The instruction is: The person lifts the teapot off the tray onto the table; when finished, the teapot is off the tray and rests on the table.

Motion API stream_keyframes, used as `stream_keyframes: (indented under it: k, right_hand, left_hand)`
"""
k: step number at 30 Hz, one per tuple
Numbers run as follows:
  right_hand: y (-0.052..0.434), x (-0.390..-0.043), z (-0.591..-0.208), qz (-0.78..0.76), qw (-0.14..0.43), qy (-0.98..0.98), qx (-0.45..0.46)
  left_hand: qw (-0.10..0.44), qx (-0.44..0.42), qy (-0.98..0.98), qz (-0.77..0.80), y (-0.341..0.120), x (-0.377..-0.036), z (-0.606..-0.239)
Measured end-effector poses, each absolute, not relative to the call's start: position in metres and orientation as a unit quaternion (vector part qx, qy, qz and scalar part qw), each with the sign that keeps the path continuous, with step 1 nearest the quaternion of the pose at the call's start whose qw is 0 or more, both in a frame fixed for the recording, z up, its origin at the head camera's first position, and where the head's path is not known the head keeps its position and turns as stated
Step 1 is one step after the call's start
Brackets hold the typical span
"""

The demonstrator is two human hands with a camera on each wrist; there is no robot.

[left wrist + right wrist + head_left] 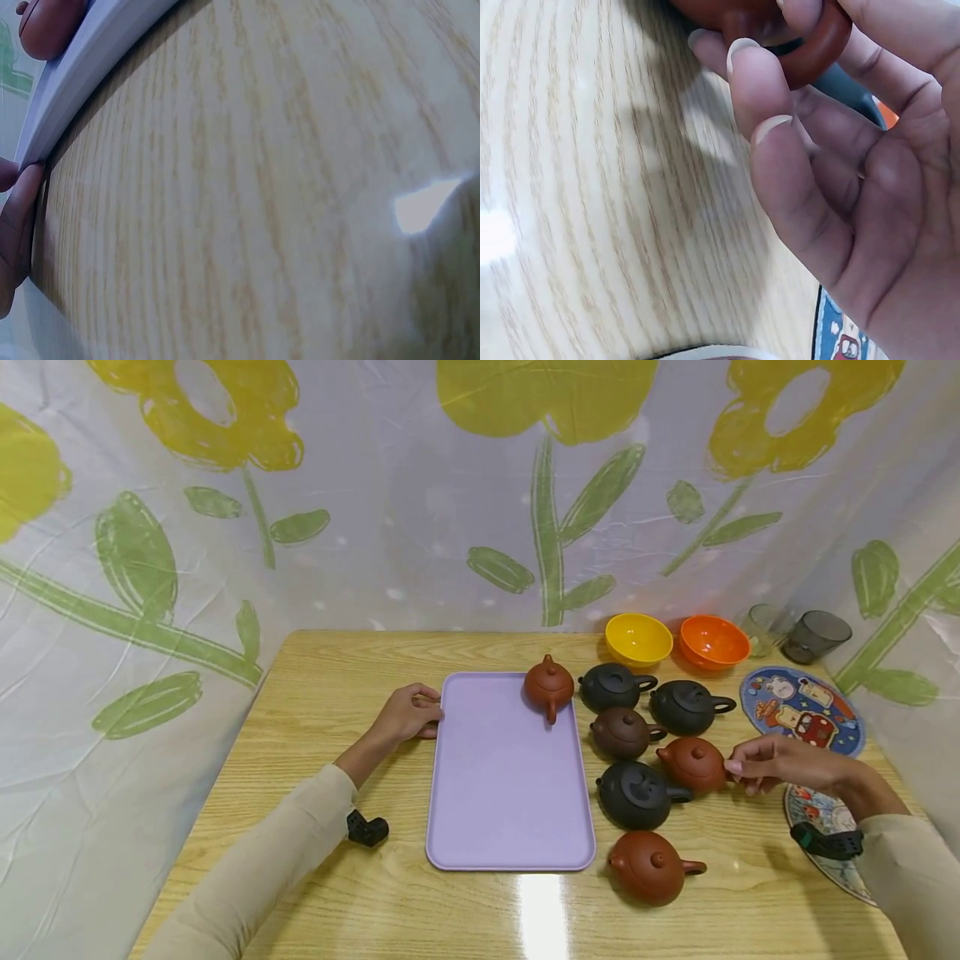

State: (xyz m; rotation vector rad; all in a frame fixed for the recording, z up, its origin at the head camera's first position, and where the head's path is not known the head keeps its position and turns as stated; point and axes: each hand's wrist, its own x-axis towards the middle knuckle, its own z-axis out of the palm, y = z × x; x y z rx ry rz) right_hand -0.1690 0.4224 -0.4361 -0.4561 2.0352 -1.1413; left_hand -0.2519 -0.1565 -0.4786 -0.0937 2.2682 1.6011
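Hands at a wooden worktop (322, 693) set with teapots. The right hand (772, 764) has its fingers (780, 142) curled through the ring handle of a reddish-brown teapot (693, 763); this grip is closed on the handle, as the right wrist view shows. That teapot stands on the worktop just right of the lilac tray (502, 785), between a dark brown teapot (622, 732) behind it and a black teapot (639, 794) in front, both close beside it. The left hand (408, 714) rests on the worktop at the tray's left edge, its fingers loosely bent and its fingertips (19, 195) touching the rim; it holds nothing. One red teapot (549, 687) stands on the tray at its far right corner. Two more black teapots (613, 686) (686, 706) and another reddish one (651, 865) stand on the worktop to the right of the tray. A yellow bowl (638, 639), an orange bowl (713, 642) and two glass cups (816, 636) line the far edge. Two printed plates (801, 710) lie near the right wrist.
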Motion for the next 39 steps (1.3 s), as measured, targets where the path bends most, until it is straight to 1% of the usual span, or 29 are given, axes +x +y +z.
stream_keyframes:
  k: [10,16,21,27,30,32,39]
  right_hand:
    - [0.424,-0.166,-0.436,-0.43,0.351,0.821,-0.133]
    - [0.423,-0.162,-0.437,-0.414,0.326,0.843,-0.108]
    - [0.422,-0.156,-0.431,-0.397,0.275,0.872,-0.08]
    - [0.416,-0.15,-0.413,-0.357,0.187,0.913,-0.067]
    - [0.405,-0.15,-0.399,-0.354,0.157,0.919,-0.076]
    - [0.393,-0.152,-0.391,-0.356,0.147,0.919,-0.084]
    - [0.335,-0.167,-0.375,-0.379,0.154,0.905,-0.117]
  left_hand:
    - [0.179,-0.034,0.806,0.563,-0.157,-0.25,-0.476]
    - [0.176,-0.031,0.81,0.559,-0.158,-0.251,-0.477]
    - [0.176,-0.03,0.811,0.557,-0.157,-0.251,-0.478]
    - [0.176,-0.029,0.81,0.558,-0.156,-0.25,-0.478]
    - [0.176,-0.028,0.812,0.556,-0.156,-0.25,-0.477]
    - [0.174,-0.029,0.812,0.556,-0.156,-0.25,-0.476]
    - [0.178,-0.034,0.809,0.559,-0.155,-0.25,-0.477]
